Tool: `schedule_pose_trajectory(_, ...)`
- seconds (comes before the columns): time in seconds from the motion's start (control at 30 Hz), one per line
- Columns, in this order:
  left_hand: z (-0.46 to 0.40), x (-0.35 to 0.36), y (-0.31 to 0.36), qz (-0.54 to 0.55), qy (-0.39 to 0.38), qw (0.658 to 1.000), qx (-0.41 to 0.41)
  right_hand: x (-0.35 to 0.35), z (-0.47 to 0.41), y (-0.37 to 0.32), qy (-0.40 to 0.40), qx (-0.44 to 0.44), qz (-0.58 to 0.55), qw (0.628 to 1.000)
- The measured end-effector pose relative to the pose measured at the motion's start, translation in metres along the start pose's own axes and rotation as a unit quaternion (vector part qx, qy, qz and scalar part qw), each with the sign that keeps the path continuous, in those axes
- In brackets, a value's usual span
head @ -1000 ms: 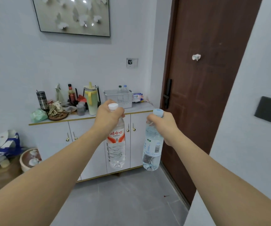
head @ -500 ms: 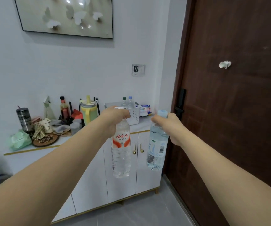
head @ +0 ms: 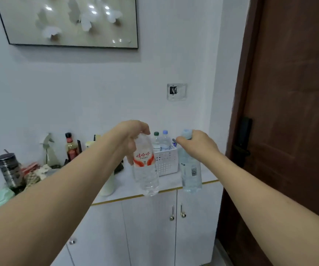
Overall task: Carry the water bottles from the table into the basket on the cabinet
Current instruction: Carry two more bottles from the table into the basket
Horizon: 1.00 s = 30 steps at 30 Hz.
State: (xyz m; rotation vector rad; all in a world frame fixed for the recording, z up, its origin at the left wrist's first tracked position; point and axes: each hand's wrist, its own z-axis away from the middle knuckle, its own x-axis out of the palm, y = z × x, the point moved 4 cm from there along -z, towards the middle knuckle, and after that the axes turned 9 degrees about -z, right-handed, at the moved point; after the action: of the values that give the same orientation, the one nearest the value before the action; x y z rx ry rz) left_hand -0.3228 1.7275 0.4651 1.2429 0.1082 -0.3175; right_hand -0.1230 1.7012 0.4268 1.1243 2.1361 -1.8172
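A single head-worn wide-angle view looks forward and slightly down along both outstretched forearms, standing close to a white cabinet (head: 147, 227) against the facing wall, with a framed picture (head: 68, 22) above and a brown door (head: 292, 112) at right.

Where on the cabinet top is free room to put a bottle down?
Bare white top lies in front of the white perforated plastic basket, up to the gold front edge. Left of the pale cream jug it is crowded: steel tumbler, sauce bottle, clutter.
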Motion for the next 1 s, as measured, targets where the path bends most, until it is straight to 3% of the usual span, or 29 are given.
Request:
schedule_pose_trajectory(0.2, -0.079, -0.013, 0.048, 0.05, 0.03, 0.998, 0.025, 0.021, -0.104, -0.003, 0.064, 0.003, 0.004, 0.998)
schedule_pose_trajectory(0.63, -0.274, -0.035, 0.1, -0.006, 0.041, 0.996, 0.076, 0.146, -0.289, 0.007, -0.043, 0.02, 0.01, 0.999)
schedule_pose_trajectory(0.77, -0.342, -0.023, 0.09, -0.023, 0.046, 0.995, 0.085, 0.186, -0.327, 0.038, -0.076, 0.04, 0.024, 0.996)
schedule_pose_trajectory(1.0, -0.439, -0.005, 0.043, -0.022, 0.059, 0.998, 0.005, 0.243, -0.363, 0.086, -0.062, 0.039, 0.045, 0.996)
